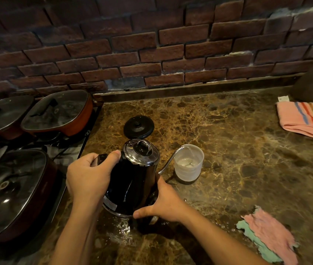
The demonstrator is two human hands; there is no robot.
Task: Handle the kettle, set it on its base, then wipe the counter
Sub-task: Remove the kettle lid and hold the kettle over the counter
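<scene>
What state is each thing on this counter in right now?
Kettle: tilted, lid on, pouring water from its spout.
Cup: upright, partly filled, catching the stream.
Left hand: gripping the kettle's handle.
Right hand: steadying the kettle's lower body.
Black round base: bare, behind the kettle.
Striped towel: folded.
Pink and green cloth: crumpled, untouched.
Pans: lidded.
Counter: wet near the kettle.

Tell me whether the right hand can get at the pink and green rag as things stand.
Probably yes, once it lets go: the right hand is steadying the tilted kettle, but the pink and green rag lies uncovered to its right, bare counter between.
</scene>
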